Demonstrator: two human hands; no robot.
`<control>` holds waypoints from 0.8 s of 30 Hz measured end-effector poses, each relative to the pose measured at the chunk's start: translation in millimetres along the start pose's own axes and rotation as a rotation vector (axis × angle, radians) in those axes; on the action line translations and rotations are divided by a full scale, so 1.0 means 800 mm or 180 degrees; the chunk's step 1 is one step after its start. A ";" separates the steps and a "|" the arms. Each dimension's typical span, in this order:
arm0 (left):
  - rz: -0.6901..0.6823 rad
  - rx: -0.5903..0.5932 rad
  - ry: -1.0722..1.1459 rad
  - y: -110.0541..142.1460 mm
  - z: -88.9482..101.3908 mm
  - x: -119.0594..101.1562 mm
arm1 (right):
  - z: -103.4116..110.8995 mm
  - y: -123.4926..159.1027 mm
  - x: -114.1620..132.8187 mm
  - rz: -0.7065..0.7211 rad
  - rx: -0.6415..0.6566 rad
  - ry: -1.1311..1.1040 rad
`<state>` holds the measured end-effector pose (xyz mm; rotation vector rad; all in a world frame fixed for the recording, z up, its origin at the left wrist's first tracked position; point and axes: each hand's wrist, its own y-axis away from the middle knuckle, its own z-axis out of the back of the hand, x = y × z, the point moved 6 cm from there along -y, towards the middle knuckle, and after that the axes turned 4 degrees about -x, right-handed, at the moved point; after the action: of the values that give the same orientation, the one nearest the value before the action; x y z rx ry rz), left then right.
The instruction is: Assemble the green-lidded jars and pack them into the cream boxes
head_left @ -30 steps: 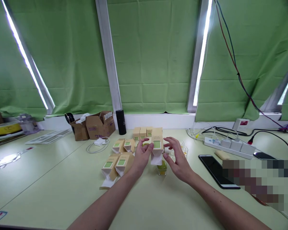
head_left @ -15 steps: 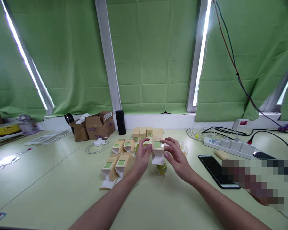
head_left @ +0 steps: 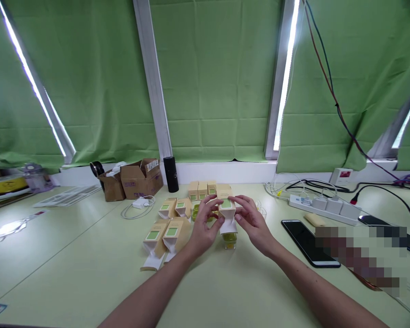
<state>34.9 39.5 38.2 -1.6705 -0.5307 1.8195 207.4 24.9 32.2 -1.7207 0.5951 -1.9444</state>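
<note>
A small tan carton (head_left: 227, 210) with a green square on its face is held up between both hands, its white flap hanging open toward me. My left hand (head_left: 207, 221) grips the carton's left side with thumb and fingers. Against its right side, my right hand (head_left: 254, 223) presses with its fingertips. Just below the flap, a small glass jar with green contents (head_left: 230, 241) stands on the table, its top partly hidden. Left of my left hand lie several similar cartons with flaps folded out, such as the near carton (head_left: 153, 236). More green jars (head_left: 195, 212) show partly behind my left hand.
Several upright cartons (head_left: 202, 189) stand at the back. Brown cardboard boxes (head_left: 141, 180) and a black bottle (head_left: 171, 174) stand by the wall. To the right are a phone (head_left: 309, 243), a power strip (head_left: 324, 208) and cables. A white charger (head_left: 140, 203) lies left.
The carton has tilted and shifted slightly right, over the jar. My left hand's fingers have closed in around its side; my right hand stays against it.
</note>
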 end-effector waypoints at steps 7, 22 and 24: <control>0.0106 -0.0211 0.0167 -0.004 0.002 0.005 | -0.002 0.000 -0.003 -0.0031 0.0064 0.0035; 0.0278 -0.0388 0.0223 -0.003 0.004 0.013 | -0.003 0.000 -0.002 -0.0011 0.0021 0.0063; 0.0272 -0.0413 0.0216 -0.003 0.004 0.012 | -0.003 -0.001 -0.002 -0.0005 0.0005 0.0044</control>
<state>32.2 48.0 33.4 -1.8609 -0.5663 1.8147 205.2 26.4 30.8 -1.7085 0.5971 -1.9591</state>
